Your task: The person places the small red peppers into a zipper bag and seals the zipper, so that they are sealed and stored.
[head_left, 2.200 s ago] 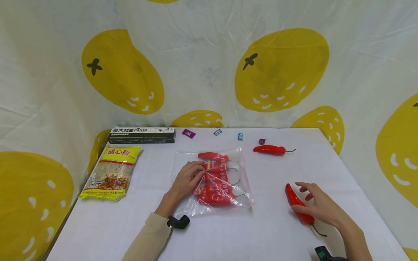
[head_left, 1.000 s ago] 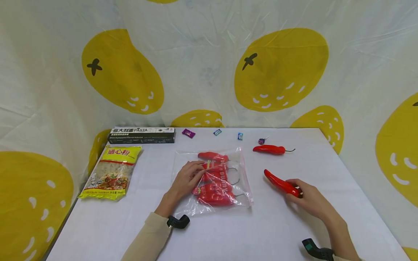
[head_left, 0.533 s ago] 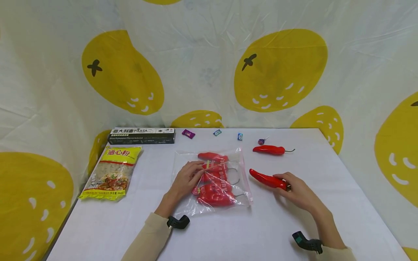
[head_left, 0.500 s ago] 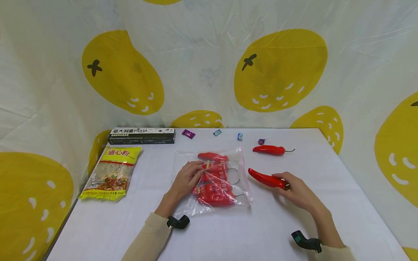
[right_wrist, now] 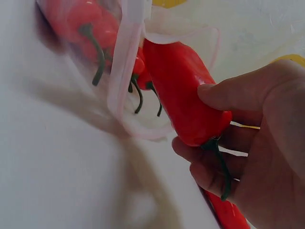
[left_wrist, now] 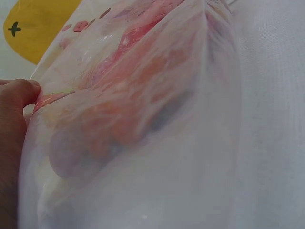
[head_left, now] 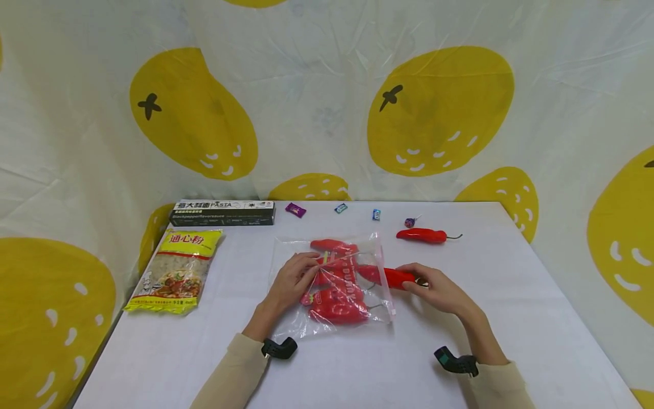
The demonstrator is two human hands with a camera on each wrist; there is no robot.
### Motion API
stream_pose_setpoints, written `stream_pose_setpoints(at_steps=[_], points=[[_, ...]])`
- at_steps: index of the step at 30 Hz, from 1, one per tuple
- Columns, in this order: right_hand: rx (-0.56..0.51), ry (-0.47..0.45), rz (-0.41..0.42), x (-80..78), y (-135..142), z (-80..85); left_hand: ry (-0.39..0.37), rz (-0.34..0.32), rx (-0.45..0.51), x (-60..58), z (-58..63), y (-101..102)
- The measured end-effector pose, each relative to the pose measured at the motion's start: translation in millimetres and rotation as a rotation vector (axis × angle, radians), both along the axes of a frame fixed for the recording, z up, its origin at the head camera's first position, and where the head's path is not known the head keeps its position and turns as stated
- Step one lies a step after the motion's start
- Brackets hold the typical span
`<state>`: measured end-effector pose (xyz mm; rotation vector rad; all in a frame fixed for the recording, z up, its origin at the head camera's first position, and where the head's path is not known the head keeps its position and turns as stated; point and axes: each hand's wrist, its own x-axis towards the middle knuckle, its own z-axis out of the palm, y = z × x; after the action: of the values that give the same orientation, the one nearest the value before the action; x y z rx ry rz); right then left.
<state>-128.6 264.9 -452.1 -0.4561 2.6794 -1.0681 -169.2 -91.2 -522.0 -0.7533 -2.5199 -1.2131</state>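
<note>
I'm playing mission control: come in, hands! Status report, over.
Right hand gripping red pepper, tip inside clear bag. Left hand on bag. Other peppers inside may crowd it.

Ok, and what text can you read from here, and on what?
"意大利面 PASTA": the pasta box.
"Blackpepperflavorsauce": lower on that box; its other small print is too small.
"通心粉": the yellow-topped macaroni bag; its bottom print is too small.
"DUNNY", as best I can tell: sideways on the clear zip bag; the smaller lettering is unclear.
Too small to read: purple candy, teal candy, blue candy, lollipop.
</note>
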Motion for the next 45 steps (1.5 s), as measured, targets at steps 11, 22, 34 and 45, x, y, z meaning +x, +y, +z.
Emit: stream_pose_setpoints(at_steps=[11,22,34,45], points=[[-0.216,-0.068,0.111,-17.8,-31,-15.4,-0.010,0.002,0.004,1.6,-1.1,2],[-0.288,-0.087,0.035,-23.3,-49,-22.2,0.011,-0.002,0.000,0.2,1.0,3],[-0.315,-0.111,-0.003,-22.3,-61,-11.7,0.013,0.001,0.000,-1.4,0.4,1],[-0.332,-0.081,0.070,-28.0,-59,-28.1,0.029,-0.002,0.000,-2.4,-1.5,-2]])
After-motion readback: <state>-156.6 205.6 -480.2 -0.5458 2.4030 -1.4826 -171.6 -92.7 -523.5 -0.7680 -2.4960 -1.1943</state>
